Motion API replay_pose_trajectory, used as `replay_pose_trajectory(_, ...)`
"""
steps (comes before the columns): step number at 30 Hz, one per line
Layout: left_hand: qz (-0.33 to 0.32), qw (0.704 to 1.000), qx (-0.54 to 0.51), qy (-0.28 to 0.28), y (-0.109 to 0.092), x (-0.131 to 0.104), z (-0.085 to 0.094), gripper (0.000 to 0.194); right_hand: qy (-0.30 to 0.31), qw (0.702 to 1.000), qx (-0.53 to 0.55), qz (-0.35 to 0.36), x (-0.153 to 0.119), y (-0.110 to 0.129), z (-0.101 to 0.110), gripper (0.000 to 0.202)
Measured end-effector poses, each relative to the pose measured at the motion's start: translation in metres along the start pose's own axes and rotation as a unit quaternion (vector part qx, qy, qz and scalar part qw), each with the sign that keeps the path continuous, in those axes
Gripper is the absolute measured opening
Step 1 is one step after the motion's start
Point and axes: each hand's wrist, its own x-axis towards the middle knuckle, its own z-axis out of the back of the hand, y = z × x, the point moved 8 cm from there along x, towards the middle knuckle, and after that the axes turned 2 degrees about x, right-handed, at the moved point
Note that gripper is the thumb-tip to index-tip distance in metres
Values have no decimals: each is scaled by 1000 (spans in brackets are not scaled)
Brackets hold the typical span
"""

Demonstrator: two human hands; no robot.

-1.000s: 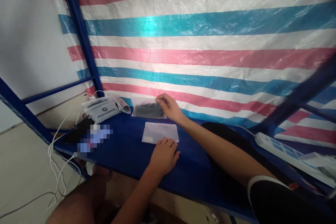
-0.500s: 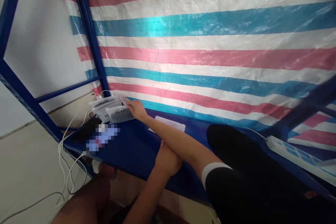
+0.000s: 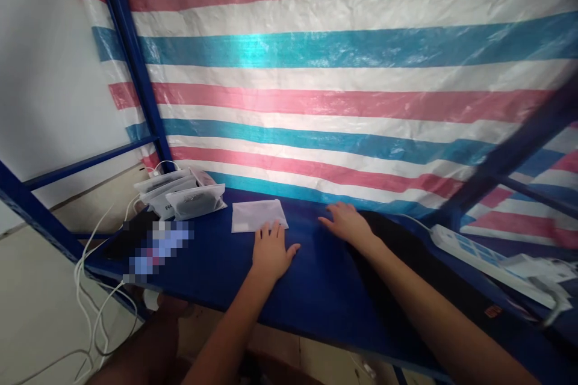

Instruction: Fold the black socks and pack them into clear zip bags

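Note:
My left hand (image 3: 271,254) lies open, fingertips at the near edge of a flat, whitish frosted pouch (image 3: 258,215) on the blue table (image 3: 311,289). To the right, my right hand (image 3: 347,224) is also open, fingers spread, with nothing in it. It is close to the far end of a black cloth item (image 3: 406,271), which its forearm crosses. Several translucent zip pouches (image 3: 196,200) with dark contents stand bunched together at the back left of the table.
A blurred-out bluish object (image 3: 162,246) and a black flat item (image 3: 129,234) lie at the left edge. White cables (image 3: 93,307) hang down there. A white power strip (image 3: 487,264) is on the right. Blue frame posts (image 3: 130,60) and a striped plastic sheet (image 3: 316,78) stand behind.
My right hand has left the standing pouches and swung right towards the black cloth item. My left hand has uncrossed from under that arm and opened by the flat pouch. The view has shifted right.

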Motion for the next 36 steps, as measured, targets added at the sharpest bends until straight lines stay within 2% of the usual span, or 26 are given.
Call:
replay_pose_trajectory(1,6,1000,3,7,6,6,0,76,3,998,-28,-47,-17,-29,-6,50)
replay_pose_trajectory(3,9,1000,4,16,18,15,1,79,25,995,-8,-92,-45,-65,-19,59)
replay_pose_trajectory(5,3,1000,-1,21,27,20,1,81,34,994,50,-86,-62,-78,-28,56)
replay_pose_trajectory(7,-6,999,-10,33,36,23,0,79,25,994,91,-55,-68,-72,-30,46)
replay_pose_trajectory(10,-2,999,-20,49,51,25,0,73,13,992,126,9,-73,-38,-24,44)
replay_pose_trajectory(12,13,998,-26,53,61,27,4,70,26,984,164,70,-80,0,-19,47)
replay_pose_trajectory(15,27,997,-57,38,68,25,17,69,57,955,226,184,-101,65,-1,50)
replay_pose_trajectory(18,-16,993,-111,-36,50,11,45,63,117,900,285,309,-133,118,23,52)
replay_pose_trajectory(20,-83,983,-146,-72,23,-8,63,51,145,872,325,336,-150,131,39,48)
replay_pose_trajectory(21,-120,977,-161,-69,7,-21,68,44,150,866,342,331,-156,130,45,45)
replay_pose_trajectory(24,-211,961,-179,2,-38,-61,66,32,137,883,349,282,-174,103,53,42)
replay_pose_trajectory(26,-239,958,-159,24,-57,-85,61,42,125,912,307,242,-189,72,48,50)
replay_pose_trajectory(29,-250,962,-112,8,-67,-114,50,70,114,945,241,189,-218,20,33,68)
replay_pose_trajectory(31,-259,963,-79,-12,-70,-130,42,66,98,958,218,161,-239,-9,24,75)
replay_pose_trajectory(33,-271,960,-55,-38,-71,-146,38,53,88,960,213,160,-258,-26,21,74)
replay_pose_trajectory(36,-283,956,-62,-47,-73,-164,43,49,102,949,243,173,-274,-38,26,53)
